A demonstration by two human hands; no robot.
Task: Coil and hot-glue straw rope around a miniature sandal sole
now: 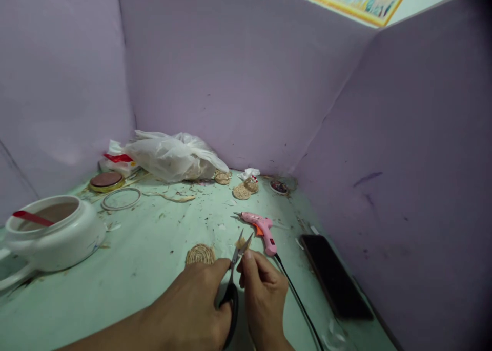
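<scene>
My left hand [196, 305] is closed round the black handles of a pair of scissors [235, 269], whose blades point up and are slightly parted. My right hand [263, 294] pinches a small tuft of straw-coloured fibre [241, 243] right between the blade tips. Just left of the blades a woven straw disc [200, 254] lies flat on the pale green table [146, 259]. A pink glue gun [261, 229] lies just beyond my right hand, its black cord [298, 302] running toward me.
A white pot [57, 233] with a red stick stands at the left. A plastic bag [172, 156], a round tin lid [106, 181], a ring [121, 198] and more straw discs [244, 188] lie at the back. A dark phone [334, 282] lies by the right purple wall.
</scene>
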